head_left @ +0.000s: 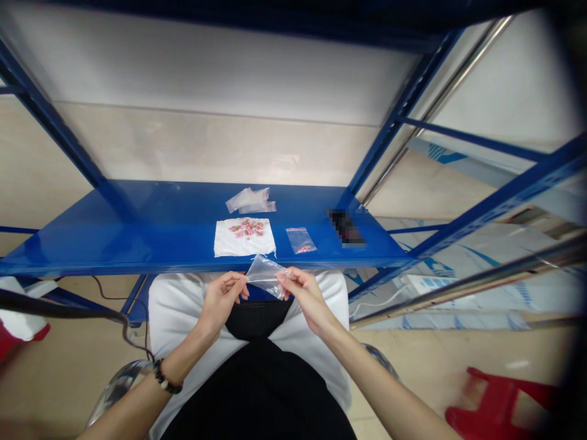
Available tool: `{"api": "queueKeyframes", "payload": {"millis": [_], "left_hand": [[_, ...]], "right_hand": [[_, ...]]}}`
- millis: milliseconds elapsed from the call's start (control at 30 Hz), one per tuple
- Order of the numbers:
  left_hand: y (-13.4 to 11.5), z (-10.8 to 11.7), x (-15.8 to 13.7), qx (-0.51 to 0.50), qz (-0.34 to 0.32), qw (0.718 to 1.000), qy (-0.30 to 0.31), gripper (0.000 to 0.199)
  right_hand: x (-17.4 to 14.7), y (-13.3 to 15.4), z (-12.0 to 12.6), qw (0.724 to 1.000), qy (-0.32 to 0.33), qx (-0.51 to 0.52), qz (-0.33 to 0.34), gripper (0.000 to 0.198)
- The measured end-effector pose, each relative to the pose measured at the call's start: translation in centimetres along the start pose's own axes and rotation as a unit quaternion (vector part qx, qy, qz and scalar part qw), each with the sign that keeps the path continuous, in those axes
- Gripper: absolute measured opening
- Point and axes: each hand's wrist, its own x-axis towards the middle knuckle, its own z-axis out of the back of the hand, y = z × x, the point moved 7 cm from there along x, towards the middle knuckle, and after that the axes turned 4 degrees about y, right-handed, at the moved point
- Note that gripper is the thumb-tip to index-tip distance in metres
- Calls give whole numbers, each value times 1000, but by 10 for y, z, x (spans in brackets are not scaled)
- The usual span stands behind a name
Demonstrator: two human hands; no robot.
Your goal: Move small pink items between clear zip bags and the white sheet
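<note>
Between my two hands a small clear plastic bag (265, 273) is stretched out above my lap, just in front of the shelf edge. My left hand (225, 294) pinches its left corner. On the opposite side my right hand (300, 289) grips the bag with thumb and fingers closed. Beyond them, a white cloth (232, 244) lies on the blue shelf, with small pink and green pieces (247, 228) heaped on it. To the right of the cloth is a zip bag (300, 239) with a few colourful pieces at its bottom.
Several empty clear bags (251, 200) lie overlapped behind the cloth on the blue shelf (137, 226). A dark, pixelated object (347, 228) rests near the right end. Blue uprights (389, 131) frame the shelf. A red stool (493, 400) stands on the floor at right.
</note>
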Motion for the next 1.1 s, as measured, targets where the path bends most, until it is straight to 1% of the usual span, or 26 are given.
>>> {"api": "queueKeyframes", "payload": {"millis": [100,200,300,367,500,667,833,900,1000,1100], "left_hand": [[1,0,0,-10,8,1000,4,20],[3,1,3,0,23,1000,7,25],[5,5,5,31,14,999,4,27],[7,8,7,40,5,999,0,28],[9,10,6,41,0,999,-7,27],[6,9,5,47,2,999,-12,27],[6,6,4,67,8,998,-3,28],[5,6,5,76,0,997,-3,27],[-1,6,6,112,-36,993,-3,26],[-9,-1,5,195,-73,978,32,24]], "right_hand": [[1,1,-1,1000,16,-7,-3,24],[0,-3,-8,997,73,-25,-29,27],[0,-6,-14,993,111,-29,-38,30],[0,-7,-13,993,110,-29,-37,31],[2,-6,-8,996,84,-32,-26,31],[4,-6,-7,995,84,-51,-13,32],[4,-5,-5,997,57,-48,7,28],[4,-4,-5,997,52,-57,19,28],[3,-1,-10,991,76,-103,38,29],[-1,0,-20,978,128,-159,51,26]]}}
